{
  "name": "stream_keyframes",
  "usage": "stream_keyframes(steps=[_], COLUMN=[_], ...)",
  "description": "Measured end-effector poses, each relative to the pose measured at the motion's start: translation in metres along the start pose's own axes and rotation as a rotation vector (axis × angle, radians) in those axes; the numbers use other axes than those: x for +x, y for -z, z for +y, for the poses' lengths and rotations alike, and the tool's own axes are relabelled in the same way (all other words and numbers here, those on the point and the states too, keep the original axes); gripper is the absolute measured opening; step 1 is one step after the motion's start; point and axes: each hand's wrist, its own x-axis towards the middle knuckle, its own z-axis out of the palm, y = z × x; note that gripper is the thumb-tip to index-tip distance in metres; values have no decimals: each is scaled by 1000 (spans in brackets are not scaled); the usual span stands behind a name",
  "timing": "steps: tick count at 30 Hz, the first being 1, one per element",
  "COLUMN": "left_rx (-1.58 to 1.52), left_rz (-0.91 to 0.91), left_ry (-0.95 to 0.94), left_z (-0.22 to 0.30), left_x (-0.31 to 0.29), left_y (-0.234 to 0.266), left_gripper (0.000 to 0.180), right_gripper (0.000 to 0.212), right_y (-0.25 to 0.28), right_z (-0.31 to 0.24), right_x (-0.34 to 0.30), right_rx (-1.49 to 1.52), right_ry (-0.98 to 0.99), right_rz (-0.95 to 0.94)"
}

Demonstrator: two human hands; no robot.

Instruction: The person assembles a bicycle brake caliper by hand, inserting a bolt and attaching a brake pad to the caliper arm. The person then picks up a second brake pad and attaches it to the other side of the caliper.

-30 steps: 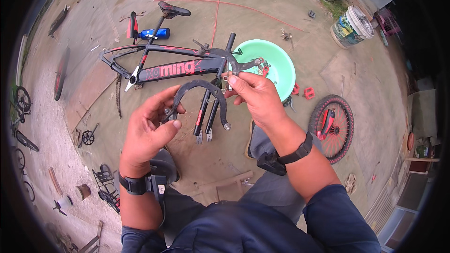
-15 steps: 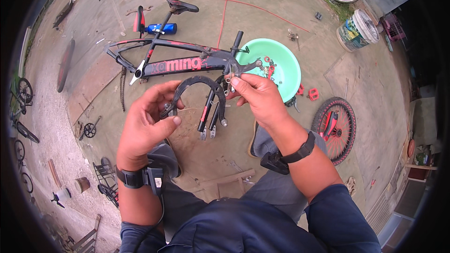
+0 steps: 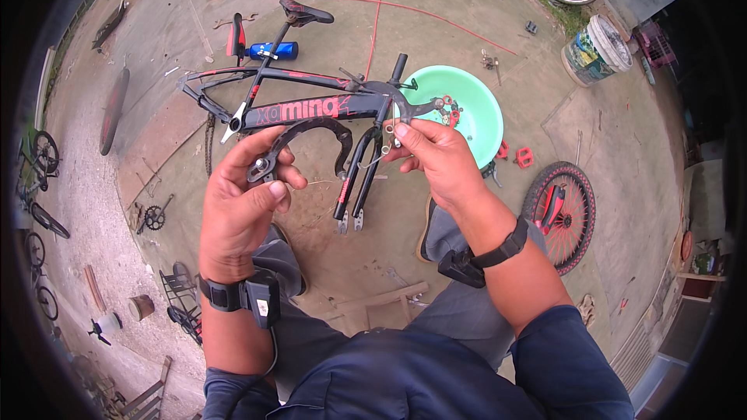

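My left hand (image 3: 237,206) grips one end of a curved black brake caliper arm (image 3: 292,131), with the thumb and fingers around its bolt. The arm's hooked free end hangs near the fork (image 3: 350,187). In my right hand (image 3: 443,159) a second dark caliper arm (image 3: 406,107) is pinched together with a bent wire spring (image 3: 387,148); fingers partly cover both. Behind my hands a black and red bicycle frame (image 3: 299,111) lies on the ground with its saddle (image 3: 306,12) attached. Beyond my right hand stands a mint green basin (image 3: 486,97) containing small red and metal parts.
Red pedals (image 3: 524,157) and a red-spoked wheel (image 3: 559,222) lie at the right. A blue bottle (image 3: 280,50) is by the seat post. At the left are a crankset (image 3: 155,218) and a loose tyre (image 3: 114,113). A paint bucket (image 3: 587,58) stands far right.
My left hand has turned the caliper arm, so its bolted end shows more and its curve tips over. The right hand has shifted slightly to the right, still holding its parts.
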Motion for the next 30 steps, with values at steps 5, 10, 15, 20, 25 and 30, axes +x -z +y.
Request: stream_keyframes(steps=[5,10,15,20,25,30], left_rx=[-84,-86,-158,-38,185,341], left_rz=[8,3,58,45,11,-62], left_ry=[-8,-15,21,-37,-35,-16], left_z=[-3,-4,-4,-17,-28,-34], left_x=[2,4,3,2,-1,-5], left_y=[2,4,7,7,-1,-15], left_gripper=[52,47,37,27,20,21], right_gripper=[31,31,31,31,31,31], right_y=[-1,-1,-1,-1,-1,1], right_z=[0,-1,-2,-3,-4,-4], right_x=[0,0,-1,-1,0,0], right_rx=[11,19,24,50,106,147], right_ry=[-7,-14,-23,-37,-82,-81], right_rz=[-1,-2,-5,0,24,24])
